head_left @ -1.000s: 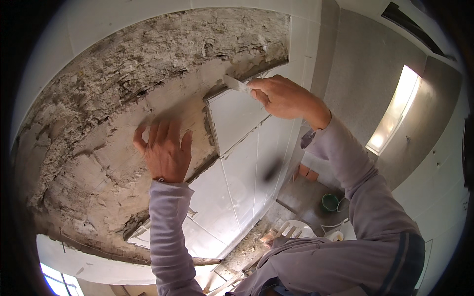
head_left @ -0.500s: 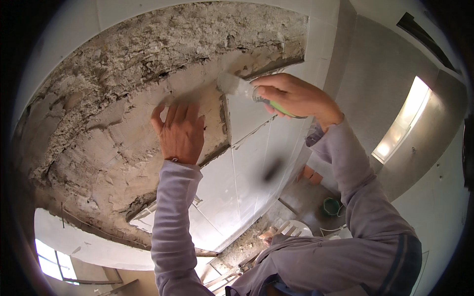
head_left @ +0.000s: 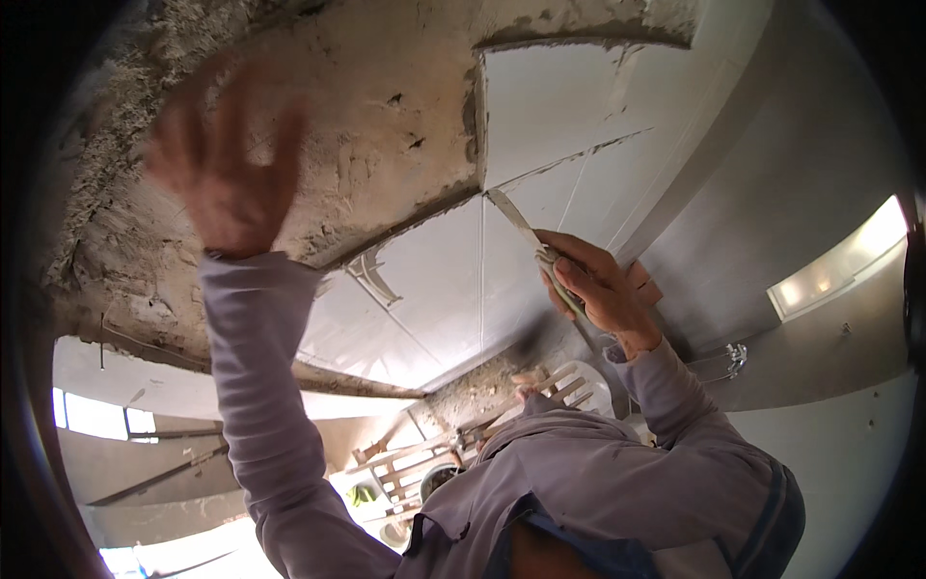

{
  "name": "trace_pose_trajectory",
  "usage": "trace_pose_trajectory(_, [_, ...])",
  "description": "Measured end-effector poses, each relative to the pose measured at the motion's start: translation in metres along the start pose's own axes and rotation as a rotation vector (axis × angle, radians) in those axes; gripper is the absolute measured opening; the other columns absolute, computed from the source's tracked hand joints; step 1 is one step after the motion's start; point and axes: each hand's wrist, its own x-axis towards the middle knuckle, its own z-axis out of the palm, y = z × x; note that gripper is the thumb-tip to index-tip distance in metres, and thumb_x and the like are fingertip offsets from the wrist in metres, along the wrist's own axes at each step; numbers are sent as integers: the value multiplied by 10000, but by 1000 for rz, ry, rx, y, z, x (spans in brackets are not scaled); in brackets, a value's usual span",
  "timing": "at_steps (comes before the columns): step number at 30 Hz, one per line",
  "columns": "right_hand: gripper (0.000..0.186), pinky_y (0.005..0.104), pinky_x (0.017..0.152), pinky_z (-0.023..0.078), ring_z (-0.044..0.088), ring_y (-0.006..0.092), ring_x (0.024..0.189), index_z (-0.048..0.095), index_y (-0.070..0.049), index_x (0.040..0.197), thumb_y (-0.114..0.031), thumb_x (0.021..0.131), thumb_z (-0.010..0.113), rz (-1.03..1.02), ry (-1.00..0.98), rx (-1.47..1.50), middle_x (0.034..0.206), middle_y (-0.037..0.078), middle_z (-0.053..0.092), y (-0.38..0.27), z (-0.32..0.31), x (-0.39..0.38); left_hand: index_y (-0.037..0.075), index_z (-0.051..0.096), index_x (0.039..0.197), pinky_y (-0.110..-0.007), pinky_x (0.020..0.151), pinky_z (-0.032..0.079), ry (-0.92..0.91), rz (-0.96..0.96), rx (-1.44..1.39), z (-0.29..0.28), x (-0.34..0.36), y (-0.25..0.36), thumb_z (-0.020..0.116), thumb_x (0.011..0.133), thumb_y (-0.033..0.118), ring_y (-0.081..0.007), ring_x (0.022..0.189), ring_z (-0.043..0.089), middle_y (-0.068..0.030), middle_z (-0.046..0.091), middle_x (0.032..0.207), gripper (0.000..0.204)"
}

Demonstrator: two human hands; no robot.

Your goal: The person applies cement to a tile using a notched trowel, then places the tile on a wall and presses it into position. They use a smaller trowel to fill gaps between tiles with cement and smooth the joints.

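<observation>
My right hand (head_left: 606,294) is closed round the handle of a putty knife (head_left: 511,214). Its thin blade points up and left, with the tip at the corner where several white wall tiles (head_left: 424,289) border the bare patch. To the left, my left hand (head_left: 231,169) is raised in front of the rough, beige mortar surface (head_left: 386,125). Its fingers are spread and smeared by motion, with nothing visible in them. Whether it touches the wall I cannot tell. Wet mortar smears mark the lower tile edge and a joint to the right of the blade.
Below are a white plastic chair (head_left: 595,384), slatted wood (head_left: 391,473) and a dark bucket (head_left: 441,477). Reddish bricks (head_left: 644,286) show behind my right hand. A metal tap (head_left: 737,360) and a bright window (head_left: 849,259) are on the right. A thin wire (head_left: 102,343) hangs at left.
The view has shifted. My left hand has left the mortar's middle and spread its fingers further left. The putty knife has moved down to the tile corner, its blade now seen edge-on.
</observation>
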Motion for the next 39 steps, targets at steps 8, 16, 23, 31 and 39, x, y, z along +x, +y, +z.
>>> trace_pose_trajectory(8, [594,260,559,454,530,105,614,405,38,1432,-342,1001,556,40,-52,247,869,69,585,4,-1,-22,-10,583,1165,-439,837,421,-322,-417,-119,-100,-98,71,677,853,134,-332,989,542,-169,609,1121,357])
trace_pose_trajectory(16, [463,247,666,504,586,97,767,479,-3,1403,-148,977,589,-518,517,-541,921,49,590,-60,-113,20,12,626,1162,-432,898,487,-1829,-1276,-608,-191,-436,285,684,862,309,-361,1021,631,-243,655,1114,426])
trace_pose_trajectory(23, [526,275,643,531,615,142,747,463,26,1397,-318,1010,553,-538,669,-217,951,91,605,-104,-186,35,16,634,1148,-429,890,491,-1777,-1287,-513,-190,-450,326,679,862,313,-356,1011,637,-237,660,1099,415])
trace_pose_trajectory(31, [477,318,787,522,596,182,911,552,-103,1369,-64,903,646,-792,589,-920,1024,71,624,-114,-215,71,21,644,1132,-425,882,496,-1736,-1338,-445,-176,-427,340,672,862,318,-350,1000,644,-231,666,1082,403])
trace_pose_trajectory(39, [601,335,865,499,550,229,948,670,-268,1260,88,777,627,-1037,306,-1827,1016,39,603,-166,-316,143,26,654,1117,-421,873,500,-1715,-1392,-403,-162,-416,353,666,862,322,-344,990,650,-225,673,1065,391])
